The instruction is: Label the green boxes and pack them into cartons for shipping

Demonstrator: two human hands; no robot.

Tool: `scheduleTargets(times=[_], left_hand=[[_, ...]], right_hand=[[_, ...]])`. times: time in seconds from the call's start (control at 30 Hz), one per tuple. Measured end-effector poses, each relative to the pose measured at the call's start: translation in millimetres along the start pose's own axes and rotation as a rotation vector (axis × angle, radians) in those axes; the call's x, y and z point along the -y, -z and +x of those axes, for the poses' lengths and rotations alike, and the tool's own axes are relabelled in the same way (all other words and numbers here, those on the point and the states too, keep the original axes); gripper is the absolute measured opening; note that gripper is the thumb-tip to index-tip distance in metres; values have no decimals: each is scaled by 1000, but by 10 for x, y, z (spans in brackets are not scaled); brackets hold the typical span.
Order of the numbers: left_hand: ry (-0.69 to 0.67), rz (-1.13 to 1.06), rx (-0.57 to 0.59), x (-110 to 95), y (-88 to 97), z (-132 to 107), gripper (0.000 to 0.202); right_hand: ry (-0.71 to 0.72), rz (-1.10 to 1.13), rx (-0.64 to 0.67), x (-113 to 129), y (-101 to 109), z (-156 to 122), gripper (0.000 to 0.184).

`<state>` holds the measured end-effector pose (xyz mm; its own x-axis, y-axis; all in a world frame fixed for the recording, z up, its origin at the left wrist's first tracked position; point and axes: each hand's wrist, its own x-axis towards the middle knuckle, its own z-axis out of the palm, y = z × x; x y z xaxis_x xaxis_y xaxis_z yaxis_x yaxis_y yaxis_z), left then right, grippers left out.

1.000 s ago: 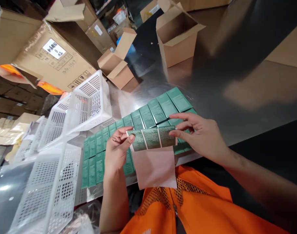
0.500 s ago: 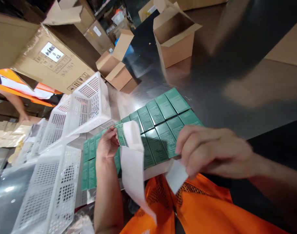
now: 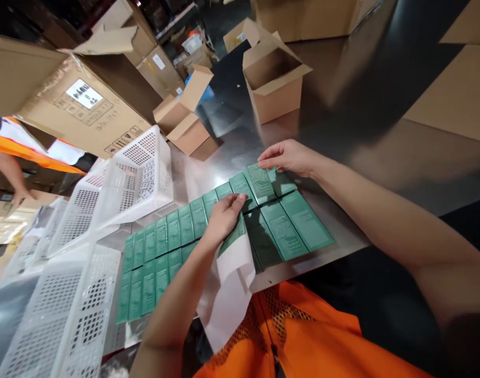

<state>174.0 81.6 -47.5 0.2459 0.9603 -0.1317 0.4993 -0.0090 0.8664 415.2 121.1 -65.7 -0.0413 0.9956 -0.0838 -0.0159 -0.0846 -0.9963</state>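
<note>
Two rows of flat green boxes (image 3: pixel 177 231) lie on the shiny steel table (image 3: pixel 342 131). My left hand (image 3: pixel 223 216) rests on the boxes near the middle and pinches a strip of green labels on white backing paper (image 3: pixel 232 283), which hangs over the table's near edge. My right hand (image 3: pixel 287 156) reaches to the far end of the back row. Its fingertips press a green label (image 3: pixel 260 181) down onto a box there.
White perforated plastic baskets (image 3: pixel 133 178) stand at the left, one tipped on its side. Open cardboard boxes (image 3: pixel 273 79) sit at the back, with large cartons (image 3: pixel 78 100) at the far left. Another person's arm and orange vest (image 3: pixel 11 152) show at the left edge.
My right hand peeled a label off the strip and moved it forward onto a box in the back row. My left hand lowered the label strip onto the boxes.
</note>
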Motion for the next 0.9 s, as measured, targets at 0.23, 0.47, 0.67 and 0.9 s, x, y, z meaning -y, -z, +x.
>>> scheduleTargets(times=[0.23, 0.47, 0.67, 0.9], left_hand=[[52, 178, 187, -23, -204, 88, 28], [63, 364, 158, -163, -298, 83, 23], [173, 458, 210, -223, -309, 80, 26], [210, 468, 261, -234, -323, 142, 26]], right_hand=[[-21, -8, 17, -30, -2, -53, 22], [69, -135, -5, -147, -60, -23, 23], [131, -463, -93, -196, -114, -38, 17], [135, -548, -116, -179, -129, -63, 16]])
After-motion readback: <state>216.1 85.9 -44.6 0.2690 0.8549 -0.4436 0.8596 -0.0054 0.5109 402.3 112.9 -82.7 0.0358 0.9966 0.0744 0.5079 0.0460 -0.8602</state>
